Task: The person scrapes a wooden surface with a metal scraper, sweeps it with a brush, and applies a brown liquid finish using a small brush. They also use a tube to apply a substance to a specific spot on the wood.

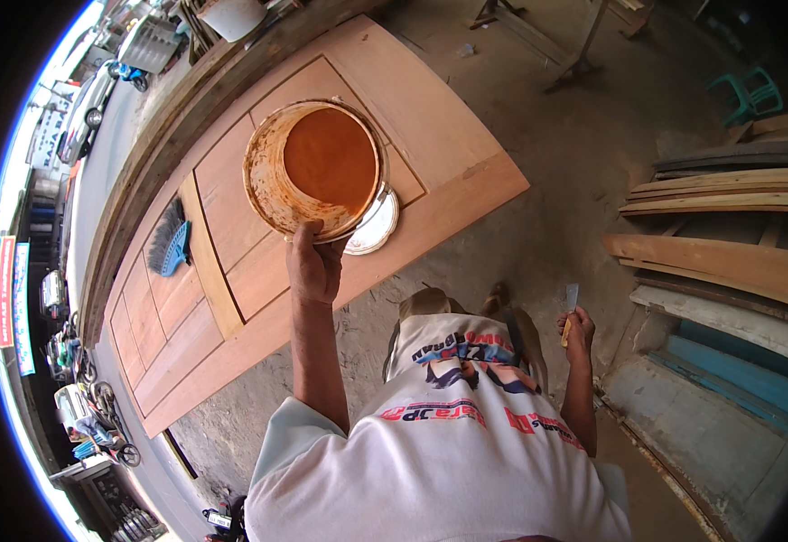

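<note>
My left hand [313, 268] grips the near rim of a round bucket [265, 172], its thumb over the edge. Orange-brown filler or paint [335, 158] covers the bottom, and smears coat the pale inner wall. Beneath the bucket lies a panelled wooden door [439, 117], with a white round lid [376, 226] partly hidden by the bucket. Down at my right side, my right hand [578, 331] is closed around the yellowish handle of a putty knife [573, 296], its metal blade pointing up and away from the door.
On the door's left part rests a blue brush [173, 248] with dark bristles, beside a loose wooden strip [209, 257]. Stacked boards [728, 185] stand at the right, and a green plastic chair [748, 95] is farther back. A wooden trestle [547, 41] stands beyond the door; a street with vehicles lies left.
</note>
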Demonstrator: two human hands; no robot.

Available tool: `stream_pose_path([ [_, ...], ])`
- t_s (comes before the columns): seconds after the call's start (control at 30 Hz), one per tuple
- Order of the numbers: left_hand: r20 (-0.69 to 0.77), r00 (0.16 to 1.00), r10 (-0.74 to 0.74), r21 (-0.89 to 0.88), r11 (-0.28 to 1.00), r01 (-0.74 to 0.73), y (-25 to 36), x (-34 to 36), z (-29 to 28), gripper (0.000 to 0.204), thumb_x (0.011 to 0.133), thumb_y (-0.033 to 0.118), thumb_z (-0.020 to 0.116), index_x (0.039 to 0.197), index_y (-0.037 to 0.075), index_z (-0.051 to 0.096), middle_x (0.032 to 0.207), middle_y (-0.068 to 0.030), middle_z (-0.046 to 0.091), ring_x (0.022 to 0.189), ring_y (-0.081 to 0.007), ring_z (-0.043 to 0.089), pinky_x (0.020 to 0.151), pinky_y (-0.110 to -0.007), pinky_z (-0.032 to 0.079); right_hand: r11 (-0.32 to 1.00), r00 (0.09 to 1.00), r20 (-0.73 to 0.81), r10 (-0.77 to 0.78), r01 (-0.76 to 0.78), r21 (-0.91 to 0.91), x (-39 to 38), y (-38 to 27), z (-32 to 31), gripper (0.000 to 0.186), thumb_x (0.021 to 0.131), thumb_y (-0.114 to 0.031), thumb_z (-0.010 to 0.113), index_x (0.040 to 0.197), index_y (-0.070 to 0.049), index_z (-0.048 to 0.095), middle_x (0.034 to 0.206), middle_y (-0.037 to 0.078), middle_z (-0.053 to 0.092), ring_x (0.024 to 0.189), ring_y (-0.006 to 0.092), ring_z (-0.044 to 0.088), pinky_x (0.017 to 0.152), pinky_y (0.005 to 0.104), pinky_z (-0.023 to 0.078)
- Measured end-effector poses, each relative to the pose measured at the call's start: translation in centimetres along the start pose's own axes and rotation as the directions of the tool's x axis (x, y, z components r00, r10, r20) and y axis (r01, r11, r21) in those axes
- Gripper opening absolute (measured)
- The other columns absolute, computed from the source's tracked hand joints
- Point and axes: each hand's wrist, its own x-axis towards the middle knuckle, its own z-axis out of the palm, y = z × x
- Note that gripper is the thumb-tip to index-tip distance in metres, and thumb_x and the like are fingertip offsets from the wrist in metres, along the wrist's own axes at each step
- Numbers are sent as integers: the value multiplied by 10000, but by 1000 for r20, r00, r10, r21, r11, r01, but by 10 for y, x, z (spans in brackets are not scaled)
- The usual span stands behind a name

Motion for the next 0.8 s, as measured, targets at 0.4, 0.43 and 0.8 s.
stream_pose_path([
  [0.4,-128,990,56,67,997,-48,3,115,-22,475,1018,47,519,1456,-113,427,1428,-244,601,1266,-352,666,1124,-489,573,972,992,-58,109,-119,-203,55,-76,-34,434,1049,-134,597,1463,-8,569,969,67,693,771,134,663,645,288,560],
  [0.43,-127,991,40,69,997,-32,1,122,-25,471,1021,51,519,1452,-117,431,1412,-244,612,1250,-349,677,1113,-485,581,970,991,-84,102,-118,-212,57,-82,-27,461,1048,-131,597,1494,-22,554,971,62,696,764,131,663,637,281,555],
  [0.8,-164,981,-104,127,984,125,-37,149,8,362,1037,96,487,1289,-159,536,1221,-265,685,1058,-334,749,982,-472,634,879,936,232,-264,333,-341,25,-268,147,413,1106,-187,581,1481,-16,592,1036,62,707,790,105,633,667,269,538],
])
